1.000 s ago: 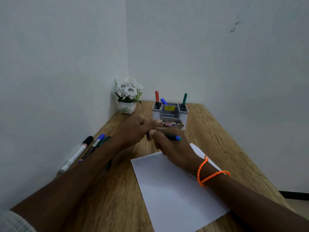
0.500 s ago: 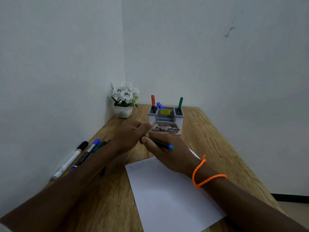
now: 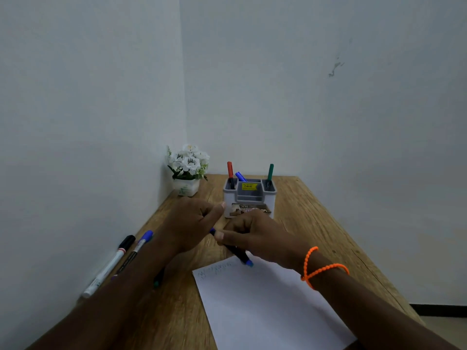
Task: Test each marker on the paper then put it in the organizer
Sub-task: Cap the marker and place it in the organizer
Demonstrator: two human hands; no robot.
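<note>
A dark marker (image 3: 237, 251) is gripped by the right hand (image 3: 255, 236), blue end toward five o'clock over the paper (image 3: 265, 304); the left hand (image 3: 192, 221), at nine o'clock, is curled, possibly around its cap.

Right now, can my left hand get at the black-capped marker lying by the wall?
Probably yes. The left hand sits just right of the black-capped marker, with only the blue-capped marker between, though it seems busy uncapping.

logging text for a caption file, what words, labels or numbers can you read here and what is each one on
"49 00": yellow sticker on the organizer; its smaller print is blurred.
"OP": front label, the rest hidden or blurred.
Scribbles on the paper and print on the white marker: unreadable.
</note>
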